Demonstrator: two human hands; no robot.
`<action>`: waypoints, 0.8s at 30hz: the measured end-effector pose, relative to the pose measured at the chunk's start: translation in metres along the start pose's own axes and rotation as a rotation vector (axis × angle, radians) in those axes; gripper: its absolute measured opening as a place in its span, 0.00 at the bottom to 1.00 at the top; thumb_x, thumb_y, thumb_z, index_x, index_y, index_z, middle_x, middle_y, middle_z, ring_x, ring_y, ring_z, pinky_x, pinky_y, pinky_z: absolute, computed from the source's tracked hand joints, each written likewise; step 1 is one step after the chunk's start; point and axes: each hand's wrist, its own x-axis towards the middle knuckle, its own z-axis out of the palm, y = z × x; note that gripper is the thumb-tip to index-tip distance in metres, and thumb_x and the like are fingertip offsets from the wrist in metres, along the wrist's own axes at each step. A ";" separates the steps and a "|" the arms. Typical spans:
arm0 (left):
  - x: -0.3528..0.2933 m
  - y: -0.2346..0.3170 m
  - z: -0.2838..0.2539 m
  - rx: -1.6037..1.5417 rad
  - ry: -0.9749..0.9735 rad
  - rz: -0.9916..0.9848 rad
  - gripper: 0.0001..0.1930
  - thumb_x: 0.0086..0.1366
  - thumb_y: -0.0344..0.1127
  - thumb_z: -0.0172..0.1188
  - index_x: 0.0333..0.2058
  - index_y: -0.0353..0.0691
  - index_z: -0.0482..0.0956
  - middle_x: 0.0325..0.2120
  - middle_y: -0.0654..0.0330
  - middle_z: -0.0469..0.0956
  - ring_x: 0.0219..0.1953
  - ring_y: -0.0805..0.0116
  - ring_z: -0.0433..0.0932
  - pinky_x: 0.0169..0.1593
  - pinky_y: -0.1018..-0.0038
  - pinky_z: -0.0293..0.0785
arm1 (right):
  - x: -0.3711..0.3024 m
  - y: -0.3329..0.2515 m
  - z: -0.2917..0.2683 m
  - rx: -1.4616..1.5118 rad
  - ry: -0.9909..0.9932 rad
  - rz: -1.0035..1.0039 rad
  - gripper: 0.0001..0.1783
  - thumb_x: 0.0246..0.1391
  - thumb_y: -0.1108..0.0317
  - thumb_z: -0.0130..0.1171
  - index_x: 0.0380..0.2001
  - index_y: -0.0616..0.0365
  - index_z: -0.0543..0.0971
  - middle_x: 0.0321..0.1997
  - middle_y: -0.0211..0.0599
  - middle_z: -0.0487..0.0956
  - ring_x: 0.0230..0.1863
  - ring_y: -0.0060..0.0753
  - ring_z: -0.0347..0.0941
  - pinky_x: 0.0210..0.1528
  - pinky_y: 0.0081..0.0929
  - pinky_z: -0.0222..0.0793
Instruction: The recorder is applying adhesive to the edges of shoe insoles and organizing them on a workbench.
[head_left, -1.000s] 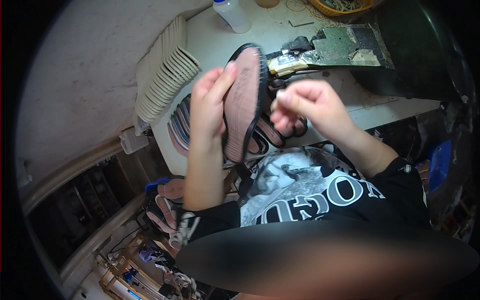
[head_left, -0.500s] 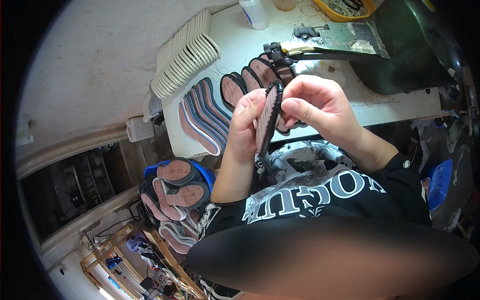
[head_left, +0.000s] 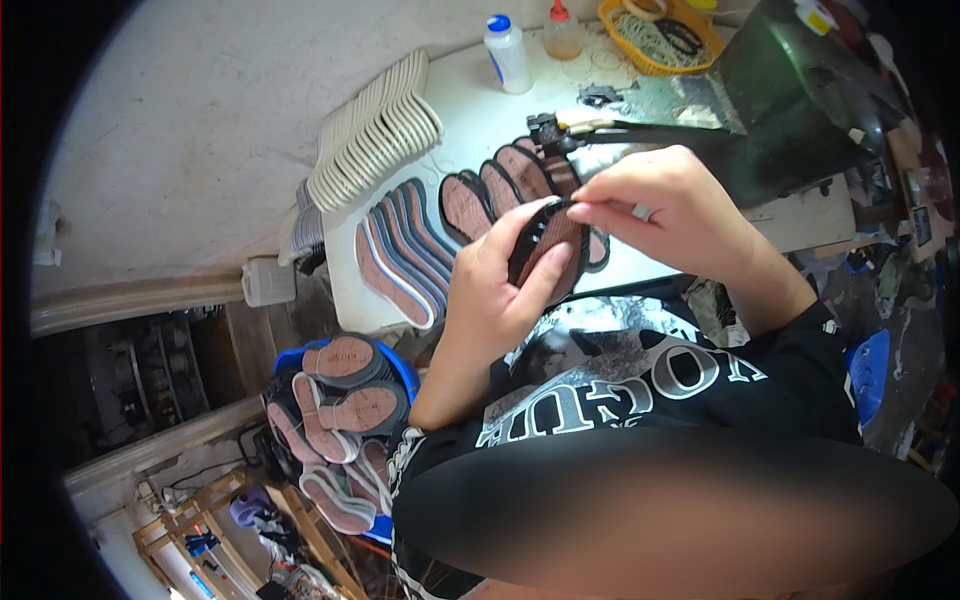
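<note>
My left hand (head_left: 490, 285) grips a shoe sole (head_left: 568, 232) with a black rim and a pinkish-brown face, tilted above the table's near edge. Its thumb lies across the sole's face. At the sole's upper rim, the thumb and forefinger of my right hand (head_left: 675, 205) are pinched together; what lies between them is too small to tell. That hand wears a ring. Just beyond, several black-rimmed soles (head_left: 465, 205) lie overlapped on the table. Left of them, a row of pink soles with grey and white sides (head_left: 400, 250) leans together.
A stack of cream soles (head_left: 375, 130) stands at the table's (head_left: 460, 110) far left. Beyond my hands juts a dark machine arm (head_left: 640, 130). Two bottles (head_left: 510, 65) and a yellow basket (head_left: 660, 55) stand at the back. A blue bin (head_left: 405, 370) piled with soles sits at lower left.
The sole has turned from nearly edge-on to show more of its face, and my left thumb has moved across it. My right hand stays at its rim, wrist turned. The view has shifted slightly.
</note>
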 end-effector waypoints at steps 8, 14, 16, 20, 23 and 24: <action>-0.033 -0.016 -0.021 -0.301 0.016 -0.102 0.21 0.67 0.27 0.47 0.58 0.32 0.60 0.47 0.50 0.71 0.51 0.67 0.71 0.55 0.72 0.64 | 0.043 -0.034 0.037 -0.675 -0.266 -0.306 0.08 0.42 0.65 0.60 0.18 0.55 0.73 0.18 0.33 0.74 0.21 0.36 0.74 0.26 0.30 0.70; -0.045 -0.029 -0.050 -0.423 0.146 -0.069 0.22 0.66 0.23 0.45 0.59 0.32 0.58 0.53 0.51 0.67 0.56 0.66 0.67 0.60 0.72 0.60 | 0.088 -0.045 0.070 -0.479 -0.392 -0.144 0.08 0.41 0.67 0.56 0.19 0.60 0.77 0.19 0.42 0.76 0.23 0.44 0.76 0.26 0.39 0.71; -0.056 -0.044 -0.067 -0.276 0.167 -0.014 0.23 0.66 0.22 0.44 0.59 0.32 0.57 0.53 0.52 0.66 0.55 0.65 0.68 0.59 0.70 0.62 | 0.104 -0.059 0.076 -0.412 -0.459 -0.227 0.07 0.42 0.67 0.54 0.21 0.60 0.76 0.19 0.40 0.76 0.23 0.44 0.75 0.28 0.38 0.72; -0.068 -0.097 -0.106 -0.598 0.654 -0.251 0.22 0.66 0.22 0.42 0.59 0.35 0.56 0.52 0.51 0.67 0.54 0.61 0.70 0.56 0.65 0.67 | 0.161 -0.035 0.080 -0.363 -0.450 -0.075 0.06 0.45 0.67 0.57 0.25 0.57 0.77 0.23 0.36 0.76 0.24 0.37 0.75 0.28 0.32 0.71; -0.077 -0.091 -0.117 -0.863 0.757 -0.244 0.22 0.66 0.23 0.42 0.59 0.37 0.58 0.50 0.48 0.69 0.51 0.54 0.73 0.53 0.63 0.71 | 0.205 0.087 0.067 -0.543 -0.323 0.098 0.18 0.52 0.65 0.55 0.46 0.59 0.75 0.37 0.47 0.79 0.37 0.45 0.78 0.38 0.34 0.73; -0.079 -0.091 -0.117 -0.928 0.716 -0.270 0.22 0.66 0.22 0.42 0.59 0.37 0.59 0.50 0.47 0.70 0.50 0.53 0.74 0.53 0.63 0.72 | 0.211 0.107 0.061 -0.681 -0.383 0.257 0.22 0.54 0.64 0.55 0.52 0.59 0.71 0.44 0.49 0.77 0.44 0.46 0.75 0.45 0.36 0.71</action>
